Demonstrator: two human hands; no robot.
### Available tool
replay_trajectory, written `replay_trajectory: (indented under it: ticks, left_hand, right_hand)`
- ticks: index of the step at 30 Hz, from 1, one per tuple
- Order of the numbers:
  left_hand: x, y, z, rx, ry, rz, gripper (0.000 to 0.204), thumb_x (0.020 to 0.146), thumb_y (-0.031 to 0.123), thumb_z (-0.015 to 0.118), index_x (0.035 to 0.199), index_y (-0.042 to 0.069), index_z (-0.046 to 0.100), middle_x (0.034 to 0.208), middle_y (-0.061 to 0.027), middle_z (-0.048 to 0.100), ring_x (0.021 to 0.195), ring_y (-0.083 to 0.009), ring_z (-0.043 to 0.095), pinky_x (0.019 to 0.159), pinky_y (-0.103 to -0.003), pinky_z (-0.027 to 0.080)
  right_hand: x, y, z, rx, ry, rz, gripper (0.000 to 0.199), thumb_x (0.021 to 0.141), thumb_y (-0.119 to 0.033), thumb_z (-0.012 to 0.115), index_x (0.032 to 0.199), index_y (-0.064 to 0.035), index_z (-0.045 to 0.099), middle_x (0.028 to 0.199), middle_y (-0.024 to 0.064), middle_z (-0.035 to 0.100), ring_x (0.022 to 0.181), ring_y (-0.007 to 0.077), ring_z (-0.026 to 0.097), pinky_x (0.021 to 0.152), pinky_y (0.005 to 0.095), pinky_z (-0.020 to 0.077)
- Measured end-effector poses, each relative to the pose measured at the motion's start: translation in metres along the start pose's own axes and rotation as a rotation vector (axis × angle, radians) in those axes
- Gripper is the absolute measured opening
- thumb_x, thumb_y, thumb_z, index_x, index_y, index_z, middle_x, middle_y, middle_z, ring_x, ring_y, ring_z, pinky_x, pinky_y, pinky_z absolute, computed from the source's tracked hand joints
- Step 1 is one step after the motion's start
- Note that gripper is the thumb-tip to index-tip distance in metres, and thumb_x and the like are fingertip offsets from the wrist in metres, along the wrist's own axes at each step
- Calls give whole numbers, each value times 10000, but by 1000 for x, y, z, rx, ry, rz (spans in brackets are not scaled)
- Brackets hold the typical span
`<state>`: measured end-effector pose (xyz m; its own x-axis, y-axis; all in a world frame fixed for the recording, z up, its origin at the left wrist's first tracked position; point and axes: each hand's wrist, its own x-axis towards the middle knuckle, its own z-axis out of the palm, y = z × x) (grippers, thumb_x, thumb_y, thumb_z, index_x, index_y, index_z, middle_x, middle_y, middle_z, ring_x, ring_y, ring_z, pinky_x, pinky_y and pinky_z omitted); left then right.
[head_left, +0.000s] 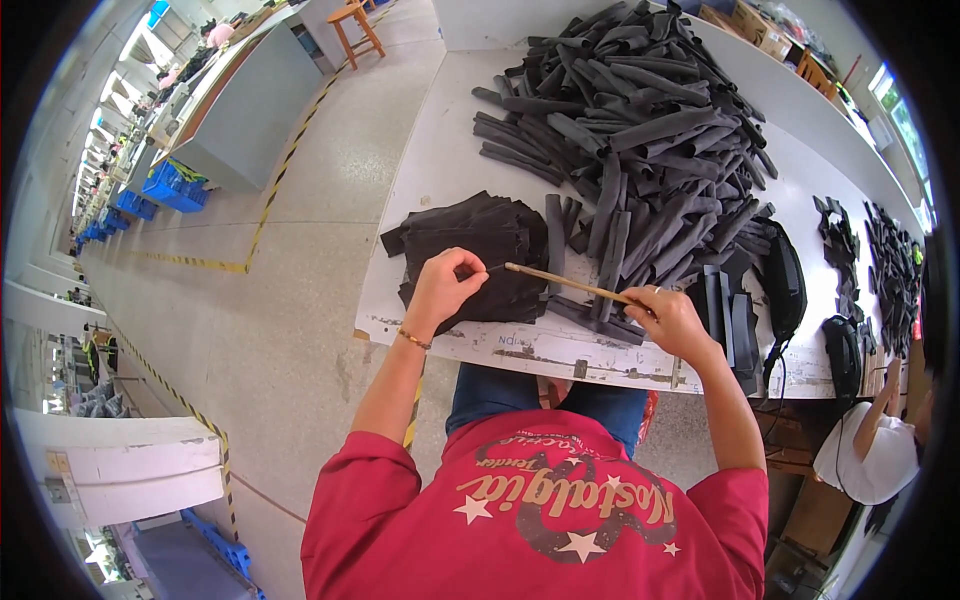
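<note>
My right hand [672, 320] grips one end of a thin wooden stick [565, 280], which points left across the table's front part. Close to the stick's far tip, the thumb and forefinger of my left hand [445, 285] are pinched together. A small dark bit shows between those fingers and the tip, too fine to name. Below my left hand lies a stack of flat black fabric pieces [470, 240], loosely layered. Behind the stick rises a big heap of dark grey fabric tubes [640, 140], some reaching down toward my right hand.
The white table [430, 120] has a worn front edge. Right of my right hand lie a black padded piece [785, 280] and smaller dark piles [890, 260]. A person in white [870, 455] sits at the right. Blue crates [175, 185] and a wooden stool [355, 32] stand left.
</note>
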<state>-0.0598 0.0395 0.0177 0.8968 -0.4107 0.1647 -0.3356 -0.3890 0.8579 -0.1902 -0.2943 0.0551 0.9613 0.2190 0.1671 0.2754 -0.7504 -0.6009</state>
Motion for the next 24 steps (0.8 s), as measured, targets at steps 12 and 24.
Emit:
replay_trajectory:
  ticks: [12,24]
  left_hand:
    - [-5,-8,8,42,-3,115,66,820,49,623,853,-1,597,905,-79,597,792,-211,567,676,-295,478]
    - [-4,-5,4,-72,-27,50,100,740,-25,671,785,-2,585,910,-40,613,818,-131,585,758,-251,476]
  right_hand:
    - [-4,0,0,8,-11,29,206,820,-111,645,998,-8,642,753,147,617,636,300,598,589,353,453]
    - [-6,1,3,78,-64,105,208,825,-136,639,993,-13,646,821,163,647,699,312,619,630,363,476]
